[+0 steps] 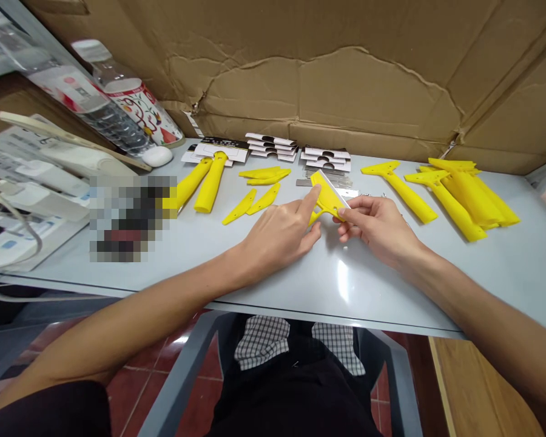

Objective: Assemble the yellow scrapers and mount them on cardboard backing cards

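A yellow plastic scraper with a thin metal blade along its head is held over the table between both hands. My left hand is closed around its handle side, the index finger lying along the yellow head. My right hand pinches the near corner of the head with thumb and fingers. Most of the handle is hidden by my left hand. Just behind lie loose metal blades, and several flat yellow cover pieces rest to the left.
Yellow scraper handles are piled at right. Two scrapers with black-and-white cards lie at left, near a blurred patch. Folded cards stand at the back before a cardboard wall. Bottles and boxes crowd the left.
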A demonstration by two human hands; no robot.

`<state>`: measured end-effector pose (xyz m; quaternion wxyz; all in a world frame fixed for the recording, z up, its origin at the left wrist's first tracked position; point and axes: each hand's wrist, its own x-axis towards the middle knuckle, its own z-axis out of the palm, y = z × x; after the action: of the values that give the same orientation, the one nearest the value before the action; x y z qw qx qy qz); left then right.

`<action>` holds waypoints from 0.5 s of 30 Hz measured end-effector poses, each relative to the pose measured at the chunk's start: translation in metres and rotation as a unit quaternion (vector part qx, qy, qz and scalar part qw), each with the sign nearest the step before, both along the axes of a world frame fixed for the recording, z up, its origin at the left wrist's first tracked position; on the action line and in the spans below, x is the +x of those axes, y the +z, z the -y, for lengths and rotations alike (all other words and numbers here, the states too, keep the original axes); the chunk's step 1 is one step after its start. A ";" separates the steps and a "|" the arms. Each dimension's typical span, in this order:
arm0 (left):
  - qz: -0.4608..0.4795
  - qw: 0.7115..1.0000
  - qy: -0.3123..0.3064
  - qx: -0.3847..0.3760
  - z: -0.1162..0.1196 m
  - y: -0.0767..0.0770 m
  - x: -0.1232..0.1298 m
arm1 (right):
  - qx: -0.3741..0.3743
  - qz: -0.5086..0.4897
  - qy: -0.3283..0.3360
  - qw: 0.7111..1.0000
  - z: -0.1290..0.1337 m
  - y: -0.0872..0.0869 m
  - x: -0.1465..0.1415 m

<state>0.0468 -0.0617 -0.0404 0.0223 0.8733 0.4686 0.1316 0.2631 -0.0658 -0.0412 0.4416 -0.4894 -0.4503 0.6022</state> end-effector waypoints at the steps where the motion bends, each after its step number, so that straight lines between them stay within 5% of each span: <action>1: -0.013 1.000 0.005 0.003 0.000 0.001 0.000 | 0.000 0.001 -0.002 1.000 0.000 0.000 -0.001; 5: -0.013 1.000 0.008 -0.017 -0.002 0.003 -0.002 | 0.004 -0.004 0.006 1.000 0.002 0.005 -0.002; 9: 0.137 0.985 0.003 -0.103 -0.012 0.011 -0.009 | 0.026 -0.015 -0.012 0.999 -0.001 0.017 0.005; 11: 0.244 0.941 0.011 -0.232 -0.016 0.017 -0.011 | 0.056 -0.002 -0.050 0.997 -0.007 0.022 0.013; 15: 0.405 0.788 0.010 -0.463 -0.019 0.023 -0.011 | 0.108 0.017 -0.097 0.989 -0.020 0.025 0.031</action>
<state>0.0361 -0.0423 -0.0171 0.6103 0.6202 0.4303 0.2403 0.2942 -0.0458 -0.0159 0.5407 -0.4904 -0.4707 0.4955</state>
